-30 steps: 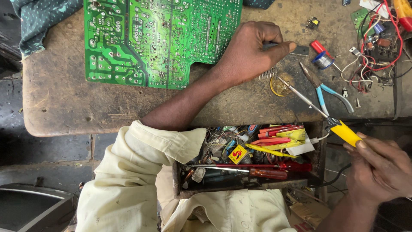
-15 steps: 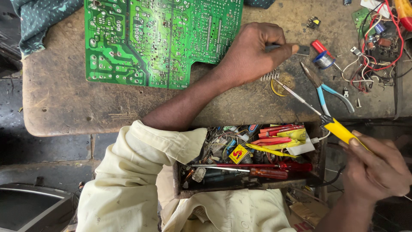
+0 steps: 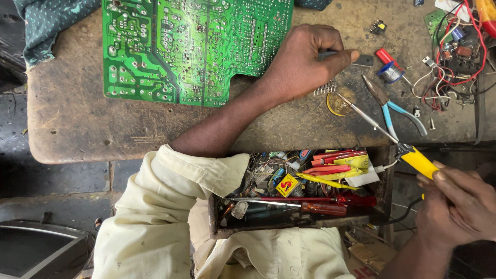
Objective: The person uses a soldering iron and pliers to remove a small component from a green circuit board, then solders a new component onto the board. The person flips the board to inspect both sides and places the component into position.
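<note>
right hand (image 3: 457, 204), nearest the camera and off the near right corner of the workbench (image 3: 77, 129), is closed around the yellow handle of a soldering iron (image 3: 416, 160); fingers and thumb wrap the handle's rear end, and a dark cord drops away below the grip. from that grip the iron's long axis runs up and to the left, its thin metal shaft crossing the bench's near edge and its tip ending just beside a small round yellow tin (image 3: 338, 103) on the bench top. so the working point lies away from the right hand, toward the far left of it, and close under the left hand.

between the hands, below the bench's near edge, an open drawer (image 3: 297, 199) holds red-handled screwdrivers, yellow and red tools and loose wire. blue-handled pliers (image 3: 395, 111) lie on the bench just right of the iron's shaft, roughly parallel to it.

farther on, the left hand (image 3: 305, 62) reaches across the bench, curled shut, thumb and forefinger pinching a small dark part whose nature is too small to tell; a short coil spring (image 3: 325, 88) lies just below the knuckles. this hand is the nearer one to the iron's tip. beyond and left of it a large green circuit board (image 3: 191, 46) lies solder-side up along the far edge, its notched corner touching the wrist.
</note>
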A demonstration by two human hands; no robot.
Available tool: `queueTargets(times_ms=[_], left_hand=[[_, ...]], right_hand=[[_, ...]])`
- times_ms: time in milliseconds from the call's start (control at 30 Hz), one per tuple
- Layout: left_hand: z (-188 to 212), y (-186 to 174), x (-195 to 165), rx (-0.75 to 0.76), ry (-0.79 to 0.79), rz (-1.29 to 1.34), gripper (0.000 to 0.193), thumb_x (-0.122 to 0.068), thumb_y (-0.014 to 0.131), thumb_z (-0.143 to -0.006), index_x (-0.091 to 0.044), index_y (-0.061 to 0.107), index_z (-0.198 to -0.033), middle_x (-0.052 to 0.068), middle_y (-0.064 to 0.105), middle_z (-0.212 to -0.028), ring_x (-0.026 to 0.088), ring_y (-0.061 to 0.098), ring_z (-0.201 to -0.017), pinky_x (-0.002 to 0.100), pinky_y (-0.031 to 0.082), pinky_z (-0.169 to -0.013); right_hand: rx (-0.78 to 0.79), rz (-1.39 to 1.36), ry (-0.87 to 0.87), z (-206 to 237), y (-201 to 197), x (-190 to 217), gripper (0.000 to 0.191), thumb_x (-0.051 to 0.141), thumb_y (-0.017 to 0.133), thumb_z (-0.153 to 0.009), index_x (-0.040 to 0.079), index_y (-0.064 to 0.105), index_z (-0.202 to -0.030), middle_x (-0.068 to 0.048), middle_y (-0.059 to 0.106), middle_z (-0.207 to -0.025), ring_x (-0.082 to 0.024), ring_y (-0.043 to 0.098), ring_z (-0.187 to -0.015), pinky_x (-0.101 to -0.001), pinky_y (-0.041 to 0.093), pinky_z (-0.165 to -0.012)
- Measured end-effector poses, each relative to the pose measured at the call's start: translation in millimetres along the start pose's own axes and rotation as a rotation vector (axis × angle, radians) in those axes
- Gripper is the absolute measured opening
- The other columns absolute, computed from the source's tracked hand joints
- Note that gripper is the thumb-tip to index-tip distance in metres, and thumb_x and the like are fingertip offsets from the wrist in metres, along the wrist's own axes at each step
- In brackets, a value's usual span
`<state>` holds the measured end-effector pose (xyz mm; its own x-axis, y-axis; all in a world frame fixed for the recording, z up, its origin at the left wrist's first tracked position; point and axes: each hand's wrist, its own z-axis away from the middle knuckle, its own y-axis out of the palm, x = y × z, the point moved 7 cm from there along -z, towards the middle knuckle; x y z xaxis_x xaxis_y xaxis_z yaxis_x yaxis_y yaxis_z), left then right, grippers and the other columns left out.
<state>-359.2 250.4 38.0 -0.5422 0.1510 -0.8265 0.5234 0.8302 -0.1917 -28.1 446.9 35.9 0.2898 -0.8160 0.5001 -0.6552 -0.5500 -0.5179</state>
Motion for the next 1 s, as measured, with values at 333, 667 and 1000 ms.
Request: queueTargets(times_ms=[333, 667, 1000], left_hand=[[0.1, 3.7, 5.4, 0.033, -0.043, -0.008, 0.033, -0.022, 0.08, -0.092, -0.004, 0.07, -0.067, 0.003, 0.064, -0.064, 0.01, 0.059, -0.055, 0.033, 0.048, -0.052], [0.8, 1.3, 0.0, 0.027, -0.014, 0.007, 0.031, -0.022, 0.08, -0.093, -0.003, 0.072, -0.07, 0.003, 0.065, -0.063, 0.01, 0.06, -0.056, 0.033, 0.049, -0.053], [1.5, -0.3, -2.8, 0.013, -0.004, 0.019, 0.034, -0.023, 0.08, -0.094, -0.001, 0.07, -0.069, 0.004, 0.063, -0.064, 0.01, 0.059, -0.058, 0.034, 0.047, -0.054]], right_hand=[[0.04, 0.015, 0.005, -3.2, 2.8, -1.2, 0.015, -0.022, 0.069, -0.108, -0.013, 0.067, -0.119, -0.033, 0.07, -0.111, -0.028, 0.074, -0.091, -0.0294, 0.066, -0.08], [0.016, -0.015, 0.052, 1.2, 1.3, -3.6, 0.016, -0.022, 0.069, -0.107, -0.012, 0.066, -0.12, -0.032, 0.07, -0.11, -0.027, 0.074, -0.088, -0.0279, 0.066, -0.077], [0.043, -0.022, 0.016, 1.9, 0.2, -9.6, 0.014, -0.02, 0.071, -0.106, -0.012, 0.068, -0.117, -0.031, 0.071, -0.108, -0.028, 0.075, -0.09, -0.0288, 0.066, -0.078]])
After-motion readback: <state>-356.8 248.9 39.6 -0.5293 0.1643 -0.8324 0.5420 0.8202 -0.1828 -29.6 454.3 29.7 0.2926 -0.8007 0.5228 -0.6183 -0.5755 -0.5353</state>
